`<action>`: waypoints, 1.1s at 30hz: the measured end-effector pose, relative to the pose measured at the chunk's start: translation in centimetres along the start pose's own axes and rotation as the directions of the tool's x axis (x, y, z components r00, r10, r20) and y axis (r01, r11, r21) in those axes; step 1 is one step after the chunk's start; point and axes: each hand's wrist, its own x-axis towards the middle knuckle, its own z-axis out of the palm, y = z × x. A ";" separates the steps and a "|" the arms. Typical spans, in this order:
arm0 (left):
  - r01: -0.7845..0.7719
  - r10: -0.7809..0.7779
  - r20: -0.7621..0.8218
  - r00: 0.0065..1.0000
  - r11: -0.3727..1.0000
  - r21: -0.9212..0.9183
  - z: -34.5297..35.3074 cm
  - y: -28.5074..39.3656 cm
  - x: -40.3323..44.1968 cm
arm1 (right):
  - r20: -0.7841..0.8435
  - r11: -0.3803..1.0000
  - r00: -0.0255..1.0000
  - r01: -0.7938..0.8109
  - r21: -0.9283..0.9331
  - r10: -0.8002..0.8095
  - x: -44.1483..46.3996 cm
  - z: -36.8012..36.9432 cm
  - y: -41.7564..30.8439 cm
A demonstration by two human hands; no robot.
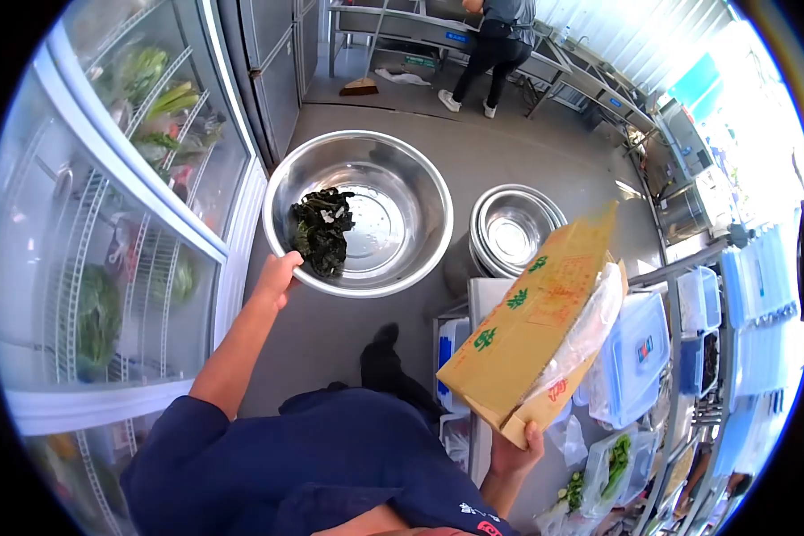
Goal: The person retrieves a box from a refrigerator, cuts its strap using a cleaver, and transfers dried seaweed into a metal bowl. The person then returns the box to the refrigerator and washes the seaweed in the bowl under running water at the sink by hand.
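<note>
My left hand point(280, 279) grips the near left rim of a wide steel basin point(406, 188), its fingers closed over the edge. Inside the basin, toward the left, lies a clump of dark, wrinkled leafy stuff point(322, 234), perhaps dried seaweed. My right hand point(515, 451) is closed on the lower corner of a cardboard box point(531, 308) with green and red printing. The box is tilted, and a clear plastic liner point(585, 330) sticks out of its open side. What the box holds is hidden.
Glass-door fridges point(89, 295) with vegetables line the left. Stacked steel bowls point(514, 228) stand ahead right. Plastic tubs point(630, 357) and bagged greens point(612, 464) are at right. Farther off, a person point(496, 54) stands at steel sinks; a broom point(359, 87) rests on the floor.
</note>
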 end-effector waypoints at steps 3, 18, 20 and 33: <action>-0.005 0.003 -0.032 0.999 0.998 -0.060 0.7 2.9 7.5 | 0.003 0.998 0.998 -0.066 -0.013 0.066 8.7 3.2 2.5; -0.121 0.036 -0.396 0.917 0.974 -0.193 2.3 20.2 35.5 | 0.115 0.914 0.907 -0.396 -0.087 0.405 56.4 25.7 14.4; -0.067 -0.033 -0.414 0.910 0.972 -0.224 3.4 21.9 40.9 | 0.086 0.905 0.902 -0.416 -0.086 0.423 61.9 28.2 16.5; -0.139 0.056 -0.286 0.957 0.950 -0.279 15.8 46.8 83.5 | 0.031 0.912 0.917 -0.392 -0.121 0.398 92.4 50.3 24.6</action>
